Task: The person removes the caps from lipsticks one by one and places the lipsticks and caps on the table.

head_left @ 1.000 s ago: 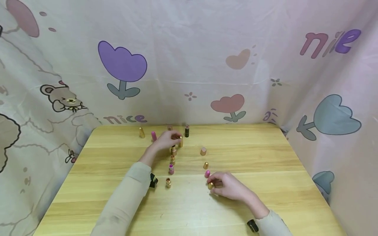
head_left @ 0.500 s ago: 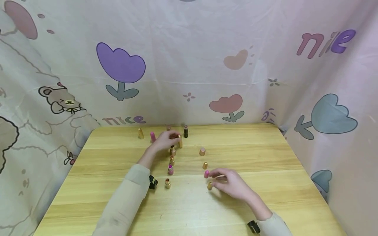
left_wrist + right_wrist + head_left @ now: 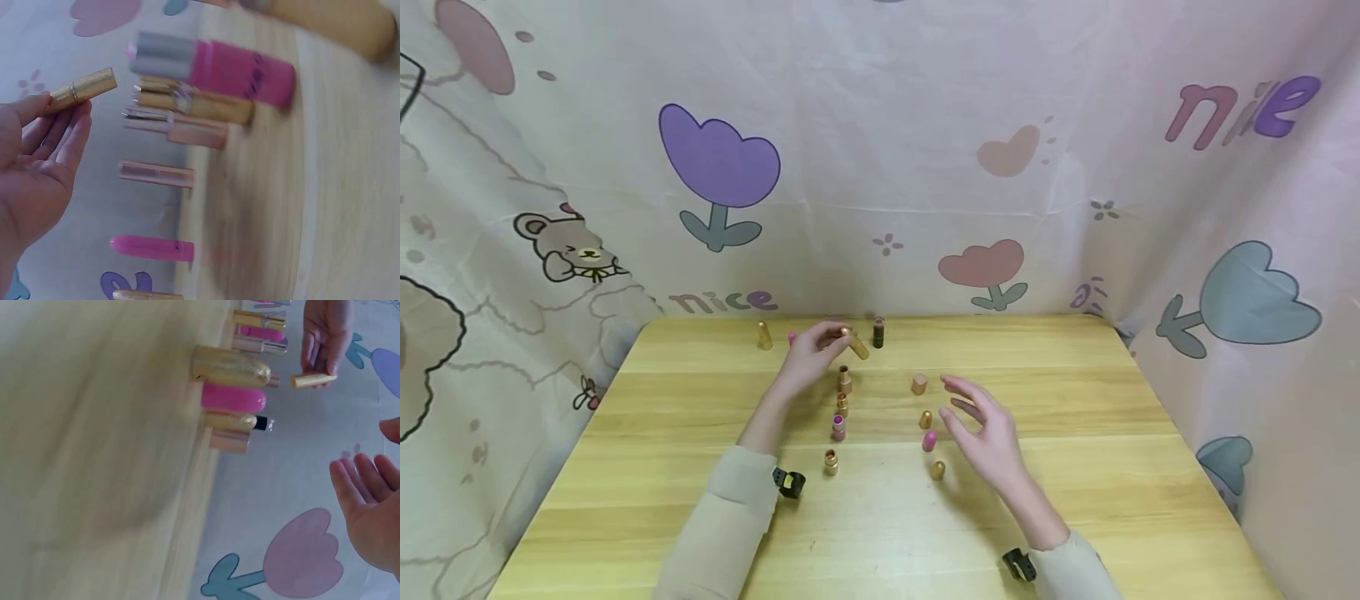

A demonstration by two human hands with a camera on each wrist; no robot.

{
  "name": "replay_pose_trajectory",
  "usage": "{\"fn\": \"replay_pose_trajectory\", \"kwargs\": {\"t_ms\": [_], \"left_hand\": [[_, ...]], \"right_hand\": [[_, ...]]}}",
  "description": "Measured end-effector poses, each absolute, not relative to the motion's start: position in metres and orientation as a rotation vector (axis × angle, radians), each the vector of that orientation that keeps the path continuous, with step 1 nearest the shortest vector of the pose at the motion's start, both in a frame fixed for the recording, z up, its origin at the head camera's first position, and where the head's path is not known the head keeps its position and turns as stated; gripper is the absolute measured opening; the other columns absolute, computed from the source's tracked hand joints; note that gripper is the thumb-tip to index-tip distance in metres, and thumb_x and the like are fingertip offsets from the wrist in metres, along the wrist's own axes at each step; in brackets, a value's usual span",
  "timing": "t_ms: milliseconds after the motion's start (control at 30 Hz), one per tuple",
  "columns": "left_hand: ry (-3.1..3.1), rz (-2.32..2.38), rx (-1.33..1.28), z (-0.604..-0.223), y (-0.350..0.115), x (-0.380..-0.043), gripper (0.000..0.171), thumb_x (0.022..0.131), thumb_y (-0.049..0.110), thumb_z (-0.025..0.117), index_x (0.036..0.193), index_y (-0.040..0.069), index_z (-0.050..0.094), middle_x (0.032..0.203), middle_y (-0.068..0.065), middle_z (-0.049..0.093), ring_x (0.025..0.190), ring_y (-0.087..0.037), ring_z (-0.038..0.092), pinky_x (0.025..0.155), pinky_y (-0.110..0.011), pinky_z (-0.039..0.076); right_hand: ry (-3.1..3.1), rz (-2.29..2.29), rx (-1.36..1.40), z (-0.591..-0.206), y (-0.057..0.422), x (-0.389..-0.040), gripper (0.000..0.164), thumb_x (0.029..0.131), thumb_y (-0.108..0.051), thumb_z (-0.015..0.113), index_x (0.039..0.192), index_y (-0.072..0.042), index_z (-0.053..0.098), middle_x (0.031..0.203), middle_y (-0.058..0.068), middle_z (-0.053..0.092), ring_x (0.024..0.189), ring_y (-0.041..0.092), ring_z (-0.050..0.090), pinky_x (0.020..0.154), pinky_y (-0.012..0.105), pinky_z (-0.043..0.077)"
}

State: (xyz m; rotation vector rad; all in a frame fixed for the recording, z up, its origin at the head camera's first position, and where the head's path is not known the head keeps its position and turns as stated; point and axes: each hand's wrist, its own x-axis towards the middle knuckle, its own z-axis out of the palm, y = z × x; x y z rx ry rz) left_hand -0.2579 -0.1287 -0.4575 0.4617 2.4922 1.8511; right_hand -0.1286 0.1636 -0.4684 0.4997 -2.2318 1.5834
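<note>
1. Tube (image 3: 858, 345) (gold, tilted): pinched aloft by left hand (image 3: 809, 358), near black lipstick (image 3: 878, 333); slack fingertips could drop it.
2. Right hand (image 3: 990, 433): empty, fingers apart; low sweep could topple pink cap (image 3: 929, 441).

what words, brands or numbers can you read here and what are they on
"nice": low on the backdrop, under the purple tulip
"nie": backdrop, upper right; a fold squeezes its middle
Pink tube with silver collar: lettering, too blurred to read
Round-topped pink piece: mark, too small to read
Gold tube in the left hand: none readable
</note>
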Motion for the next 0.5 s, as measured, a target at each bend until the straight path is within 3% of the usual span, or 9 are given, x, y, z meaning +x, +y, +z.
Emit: {"fn": "replay_pose_trajectory", "kwargs": {"t_ms": [167,367,500], "left_hand": [[2.421,2.007,0.432,-0.447,-0.129,-0.239,0.038,0.103,0.014,0.066,0.135,-0.004,0.06,0.133,-0.021,0.066,0.127,-0.034,0.063,0.107,-0.032,0.054],[2.293,2.185,0.42,-0.441,-0.123,-0.216,0.036,0.102,0.01,0.067,0.133,-0.006,0.06,0.132,-0.023,0.067,0.124,-0.033,0.064,0.103,-0.026,0.055],[2.24,2.261,0.412,-0.439,-0.116,-0.202,0.035,0.101,0.008,0.067,0.132,-0.007,0.061,0.13,-0.022,0.068,0.121,-0.031,0.066,0.103,-0.027,0.056]], "right_hand": [[-2.182,1.597,0.484,-0.46,0.147,-0.138,0.052,0.09,0.011,0.073,0.139,0.0,0.061,0.141,0.017,0.062,0.129,0.036,0.06,0.106,0.039,0.054],[-2.136,1.601,0.551,-0.437,0.121,-0.14,0.05,0.086,0.019,0.071,0.134,0.013,0.059,0.137,0.03,0.06,0.124,0.046,0.06,0.102,0.053,0.055],[-2.141,1.553,0.603,-0.432,0.11,-0.145,0.05,0.086,0.017,0.073,0.134,0.011,0.06,0.135,0.028,0.062,0.122,0.044,0.062,0.101,0.049,0.056]]}}
